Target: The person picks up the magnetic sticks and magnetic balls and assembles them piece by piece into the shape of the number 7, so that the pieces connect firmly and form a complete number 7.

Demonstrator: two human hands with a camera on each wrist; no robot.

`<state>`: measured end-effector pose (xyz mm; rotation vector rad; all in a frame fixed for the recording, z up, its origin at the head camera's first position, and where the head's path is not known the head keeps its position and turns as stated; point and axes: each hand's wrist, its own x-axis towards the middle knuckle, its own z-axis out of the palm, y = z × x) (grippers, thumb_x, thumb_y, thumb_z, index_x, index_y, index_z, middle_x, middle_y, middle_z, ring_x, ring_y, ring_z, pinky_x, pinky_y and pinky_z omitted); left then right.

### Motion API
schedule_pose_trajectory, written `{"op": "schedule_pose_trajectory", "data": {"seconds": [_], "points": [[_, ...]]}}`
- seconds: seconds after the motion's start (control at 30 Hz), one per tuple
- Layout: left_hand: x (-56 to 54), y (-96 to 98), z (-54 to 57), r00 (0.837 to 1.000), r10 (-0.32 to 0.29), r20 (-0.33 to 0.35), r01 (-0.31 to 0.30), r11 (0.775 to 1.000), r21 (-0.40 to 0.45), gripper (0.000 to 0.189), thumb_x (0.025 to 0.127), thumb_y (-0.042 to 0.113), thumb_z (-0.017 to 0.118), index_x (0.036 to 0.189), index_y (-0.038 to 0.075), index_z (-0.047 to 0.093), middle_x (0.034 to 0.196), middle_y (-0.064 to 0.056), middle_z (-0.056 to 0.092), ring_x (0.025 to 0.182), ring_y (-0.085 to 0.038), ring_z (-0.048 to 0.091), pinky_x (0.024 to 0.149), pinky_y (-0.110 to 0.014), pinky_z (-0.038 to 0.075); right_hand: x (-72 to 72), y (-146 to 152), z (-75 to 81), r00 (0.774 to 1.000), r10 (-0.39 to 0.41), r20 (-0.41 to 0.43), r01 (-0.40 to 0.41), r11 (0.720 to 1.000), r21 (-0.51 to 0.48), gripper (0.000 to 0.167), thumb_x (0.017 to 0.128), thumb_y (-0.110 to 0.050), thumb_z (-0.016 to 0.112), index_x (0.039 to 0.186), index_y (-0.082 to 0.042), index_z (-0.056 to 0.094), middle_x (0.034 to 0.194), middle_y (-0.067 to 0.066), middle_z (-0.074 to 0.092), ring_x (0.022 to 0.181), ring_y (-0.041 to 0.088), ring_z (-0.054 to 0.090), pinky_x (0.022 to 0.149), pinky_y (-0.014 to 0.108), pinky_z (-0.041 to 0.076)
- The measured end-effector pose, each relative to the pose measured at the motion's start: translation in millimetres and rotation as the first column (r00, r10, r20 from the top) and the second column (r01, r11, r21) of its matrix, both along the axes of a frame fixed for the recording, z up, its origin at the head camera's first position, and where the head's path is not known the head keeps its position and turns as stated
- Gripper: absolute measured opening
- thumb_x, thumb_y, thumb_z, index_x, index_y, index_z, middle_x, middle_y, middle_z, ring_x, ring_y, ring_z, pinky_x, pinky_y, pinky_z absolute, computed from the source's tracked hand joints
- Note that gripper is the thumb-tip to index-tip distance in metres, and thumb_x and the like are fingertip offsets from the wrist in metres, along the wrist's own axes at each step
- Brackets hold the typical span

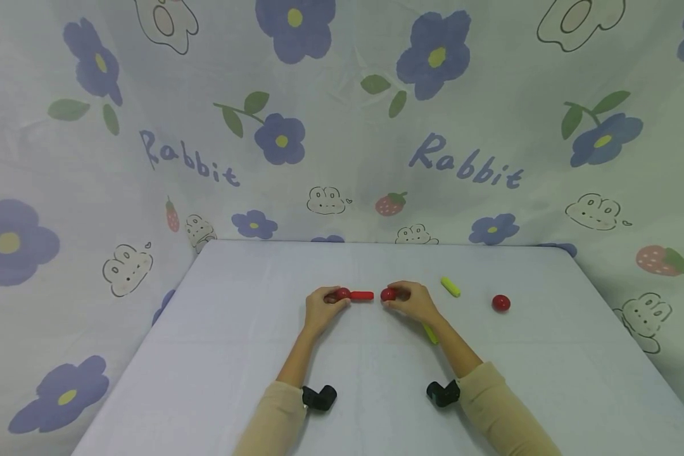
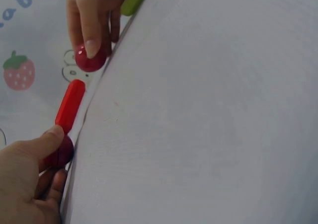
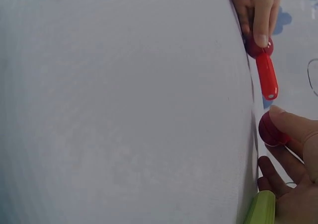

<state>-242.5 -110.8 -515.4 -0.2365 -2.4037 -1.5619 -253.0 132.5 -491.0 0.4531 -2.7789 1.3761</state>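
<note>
My left hand (image 1: pixel 322 313) pinches a glossy red ball (image 1: pixel 343 294) between thumb and fingers. A short red stick (image 1: pixel 362 296) juts from this ball toward the right and appears joined to it. Across a small gap, my right hand (image 1: pixel 415 303) pinches another red ball (image 1: pixel 387 294), level with the stick's free end (image 3: pixel 269 87). The right wrist view shows that end rounded, with a pale spot on its tip. Both balls are partly covered by the fingers.
A third red ball (image 1: pixel 501 303) lies on the white table (image 1: pixel 234 329) to the right. One yellow-green stick (image 1: pixel 450 287) lies beyond my right hand; another (image 1: pixel 430 334) is partly hidden beside my right forearm. A patterned cloth (image 1: pixel 342 158) hangs behind the table.
</note>
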Motion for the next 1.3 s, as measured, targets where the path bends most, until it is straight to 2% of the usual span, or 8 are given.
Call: {"op": "schedule_pose_trajectory", "data": {"seconds": [0.3,0.67,0.9,1.3], "points": [[1.3,0.7,0.0,1.000,-0.012,-0.018,0.012,1.000,-0.004,0.040,0.073,0.009,0.080,0.106,-0.008,0.066,0.100,-0.021,0.067,0.084,-0.028,0.064,0.075,-0.030,0.055,1.4,-2.7,-3.0,1.000,-0.019,-0.003,0.019,0.999,0.044,0.040,0.077,-0.016,0.077,0.114,-0.003,0.065,0.105,0.010,0.068,0.095,0.023,0.059,0.085,0.038,0.050],[-0.3,0.5,-3.2,1.000,0.004,-0.014,-0.004,1.000,-0.008,0.039,0.073,0.011,0.080,0.105,-0.006,0.068,0.097,-0.019,0.068,0.084,-0.027,0.064,0.074,-0.029,0.055,1.5,-2.6,-4.3,1.000,-0.018,-0.003,0.018,0.999,0.045,0.041,0.077,-0.016,0.078,0.114,-0.003,0.065,0.107,0.011,0.067,0.097,0.023,0.059,0.085,0.038,0.050],[-0.3,1.3,-2.7,1.000,0.003,-0.015,-0.003,1.000,-0.006,0.038,0.073,0.011,0.080,0.104,-0.007,0.068,0.097,-0.020,0.068,0.084,-0.029,0.064,0.076,-0.036,0.055,1.4,-3.0,-4.5,1.000,-0.014,-0.009,0.014,0.999,0.043,0.041,0.077,-0.016,0.077,0.114,-0.003,0.065,0.108,0.011,0.067,0.098,0.024,0.058,0.086,0.039,0.050],[-0.7,2.4,-2.9,1.000,-0.007,-0.029,0.006,1.000,-0.018,0.039,0.072,0.012,0.081,0.105,-0.006,0.068,0.099,-0.020,0.068,0.087,-0.030,0.065,0.077,-0.036,0.055,0.5,-2.1,-5.0,1.000,-0.004,-0.020,0.004,1.000,0.028,0.040,0.077,-0.016,0.078,0.113,-0.004,0.066,0.106,0.010,0.067,0.095,0.022,0.058,0.084,0.038,0.050]]}}
